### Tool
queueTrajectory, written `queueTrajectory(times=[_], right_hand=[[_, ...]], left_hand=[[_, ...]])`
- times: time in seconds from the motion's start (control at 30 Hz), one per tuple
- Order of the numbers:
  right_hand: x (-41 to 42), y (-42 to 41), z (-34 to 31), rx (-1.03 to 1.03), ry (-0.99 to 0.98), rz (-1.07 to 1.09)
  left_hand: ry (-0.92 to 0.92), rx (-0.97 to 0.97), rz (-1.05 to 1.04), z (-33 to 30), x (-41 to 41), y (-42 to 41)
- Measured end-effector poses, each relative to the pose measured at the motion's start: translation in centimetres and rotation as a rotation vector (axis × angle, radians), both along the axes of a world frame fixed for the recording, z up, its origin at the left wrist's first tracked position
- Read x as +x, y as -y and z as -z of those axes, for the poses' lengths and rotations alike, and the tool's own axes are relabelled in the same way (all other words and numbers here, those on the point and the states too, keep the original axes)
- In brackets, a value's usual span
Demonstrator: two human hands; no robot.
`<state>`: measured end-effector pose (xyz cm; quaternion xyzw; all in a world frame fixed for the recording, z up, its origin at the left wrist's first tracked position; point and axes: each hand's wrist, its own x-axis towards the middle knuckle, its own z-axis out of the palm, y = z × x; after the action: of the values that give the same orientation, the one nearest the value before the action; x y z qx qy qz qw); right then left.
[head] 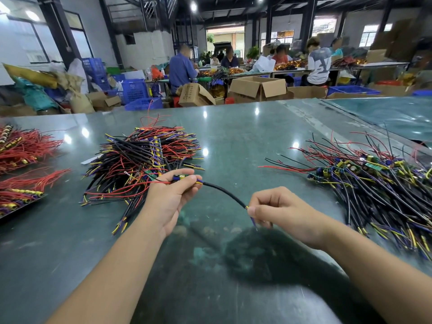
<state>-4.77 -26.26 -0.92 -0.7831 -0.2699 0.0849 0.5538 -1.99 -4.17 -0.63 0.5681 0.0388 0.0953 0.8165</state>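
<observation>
My left hand [171, 197] grips a small circuit board [180, 177] with a yellow-and-blue component, red wires trailing off to its left. From the board a black sleeved cable [225, 192] arcs down to the right. My right hand [280, 210] pinches the cable's far end, where yellow and blue wire tips [253, 219] stick out below the fingers. Both hands hover just above the green table [233, 141].
A stacked pile of sleeved wire assemblies [142, 160] lies behind my left hand. A looser heap of boards with wires [378, 183] spreads at the right. Red wire bundles [21, 160] sit at the far left. Cardboard boxes [257, 88], blue crates and seated workers fill the background.
</observation>
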Motion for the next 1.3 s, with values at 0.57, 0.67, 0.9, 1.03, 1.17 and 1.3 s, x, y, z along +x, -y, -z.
queueTrajectory(times=[0.57, 0.67, 0.9, 1.03, 1.17, 1.3], right_hand=[[2.4, 1.5, 1.0, -0.381, 0.215, 0.605], [2.4, 1.1, 0.8, -0.39, 0.26, 0.599], [1.8, 1.0, 1.0, -0.35, 0.328, 0.528], [1.4, 0.9, 1.2, -0.69, 0.668, 0.594], [0.7, -0.7, 0.9, -0.817, 0.581, 0.532], [0.8, -0.8, 0.6, -0.755, 0.551, 0.518]], left_hand=[[-0.067, -0.175, 0.155, -0.2, -0.3, 0.2], [0.003, -0.255, 0.174, -0.6, -0.5, 0.5], [0.022, -0.265, 0.143, -1.0, -0.8, 0.2], [-0.041, -0.19, 0.113, -0.2, -1.0, 1.8], [-0.054, -0.191, 0.149, 0.2, -1.5, 3.0], [-0.073, -0.208, 0.161, 0.0, -1.5, 2.8]])
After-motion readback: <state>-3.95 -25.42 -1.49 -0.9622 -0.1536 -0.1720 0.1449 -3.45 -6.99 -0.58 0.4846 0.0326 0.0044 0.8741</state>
